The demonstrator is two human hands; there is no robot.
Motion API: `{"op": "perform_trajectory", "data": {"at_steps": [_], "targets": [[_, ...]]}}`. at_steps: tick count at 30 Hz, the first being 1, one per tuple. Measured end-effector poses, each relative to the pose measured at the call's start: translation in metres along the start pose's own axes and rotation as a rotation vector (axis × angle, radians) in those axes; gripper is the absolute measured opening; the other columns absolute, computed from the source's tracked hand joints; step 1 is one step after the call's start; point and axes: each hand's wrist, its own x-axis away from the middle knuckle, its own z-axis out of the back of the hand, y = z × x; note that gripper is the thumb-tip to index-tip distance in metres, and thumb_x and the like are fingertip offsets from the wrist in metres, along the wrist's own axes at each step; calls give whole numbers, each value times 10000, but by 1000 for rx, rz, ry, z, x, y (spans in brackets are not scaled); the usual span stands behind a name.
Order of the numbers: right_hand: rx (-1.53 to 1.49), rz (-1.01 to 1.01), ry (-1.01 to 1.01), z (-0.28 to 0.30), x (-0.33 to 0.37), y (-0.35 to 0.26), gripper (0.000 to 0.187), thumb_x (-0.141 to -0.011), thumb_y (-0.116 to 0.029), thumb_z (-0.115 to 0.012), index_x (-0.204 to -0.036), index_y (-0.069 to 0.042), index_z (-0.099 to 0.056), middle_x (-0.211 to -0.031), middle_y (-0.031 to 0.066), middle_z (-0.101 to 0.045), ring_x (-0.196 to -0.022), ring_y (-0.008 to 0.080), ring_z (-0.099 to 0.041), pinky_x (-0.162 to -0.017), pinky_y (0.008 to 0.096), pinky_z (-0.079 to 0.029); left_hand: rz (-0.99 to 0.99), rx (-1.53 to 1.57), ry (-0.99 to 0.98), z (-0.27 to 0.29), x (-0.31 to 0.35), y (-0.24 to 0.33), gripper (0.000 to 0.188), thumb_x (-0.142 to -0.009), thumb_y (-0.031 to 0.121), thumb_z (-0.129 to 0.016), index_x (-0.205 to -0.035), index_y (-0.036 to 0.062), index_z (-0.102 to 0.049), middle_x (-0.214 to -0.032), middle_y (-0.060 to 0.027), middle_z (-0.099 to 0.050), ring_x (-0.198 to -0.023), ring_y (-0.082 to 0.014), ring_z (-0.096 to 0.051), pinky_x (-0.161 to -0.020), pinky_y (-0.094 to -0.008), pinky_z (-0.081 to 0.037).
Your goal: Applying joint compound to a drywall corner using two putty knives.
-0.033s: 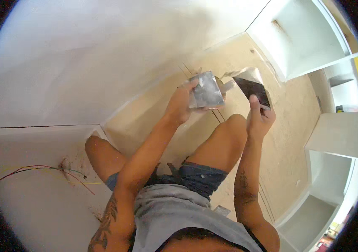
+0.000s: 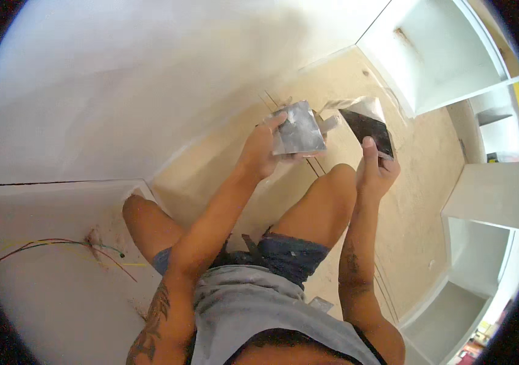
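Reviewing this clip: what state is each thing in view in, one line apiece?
Left hand: closed on the square plate
Square plate: held, broad grey face showing
Right hand: closed on the flat piece
Flat piece: held, thumb over its dark face
Wires: loose, red end free
Upper-right white compartment: open-fronted

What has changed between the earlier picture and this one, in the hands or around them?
Nothing clearly moved, and nothing was taken hold of or let go. The left hand still grips the flat grey squarish plate, and the right hand the flat dark plate with a silvery upper part. The thin multicoloured wires lie as before.
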Motion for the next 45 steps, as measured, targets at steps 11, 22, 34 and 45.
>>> {"op": "perform_trajectory", "data": {"at_steps": [11, 22, 34, 45], "targets": [[-226, 515, -356, 6, 12, -42, 274, -769, 47, -707, -1017, -70, -686, -1091, 250, -657, -1145, 332, -601, -973, 428, -477, 79, 160, -53, -31, 27, 20, 296, -941, 289, -537, -1176, 110, -550, -1066, -93, -649, -918, -250, -662, -695, -415, -536], [526, 900, -452, 31, -42, -33, 283, -859, 61, -587, -1101, -57, -673, -1222, 204, -611, -1185, 305, -575, -1019, 442, -447, -45, 97, -300, -47, 59, 43, 268, -922, 262, -577, -1116, 78, -563, -973, -76, -660, -843, -196, -672, -694, -388, -577], [566, 102, -338, -34, 58, -94, 322, -901, -96, -580, -1164, 88, -604, -1032, 186, -683, -868, 256, -664, -761, 341, -525, -263, 14, 86, -33, 131, 42, 200, -922, 260, -548, -992, 74, -577, -875, -59, -644, -706, -178, -660, -496, -324, -521], [495, 128, -423, -97, 116, -168, 349, -891, -139, -601, -1199, 26, -615, -941, 205, -677, -884, 369, -662, -725, 398, -511, -498, 137, 185, 20, 230, 62, 196, -921, 247, -563, -942, 54, -588, -861, -58, -631, -733, -172, -650, -646, -320, -557]]}}
